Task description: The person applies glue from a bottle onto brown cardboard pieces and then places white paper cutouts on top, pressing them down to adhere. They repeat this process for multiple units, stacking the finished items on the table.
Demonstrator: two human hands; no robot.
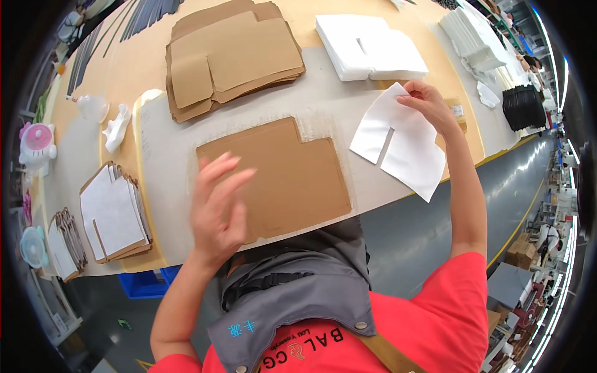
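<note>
Between the thumb and fingers of my right hand [426,105] is the top corner of a white sheet [367,133] with a slot cut in it. The sheet hangs tilted at the right, over the table's front edge. A flat brown piece [289,180] with a notched corner lies in front of me on the table. Over its left end hovers my left hand [217,202], fingers apart and slightly blurred, holding nothing. Beyond the brown piece are a stack of brown pieces [249,53] and, to its right, a stack of white slotted sheets [395,53].
At the left stand a pile of white-faced brown pieces [112,214] and a smaller fanned pile [67,239]. Crumpled white material [116,128] lies behind them. Grey strips [140,18] are at the far left, a black bundle [523,107] at the right. A blue bin [142,285] sits under the table.
</note>
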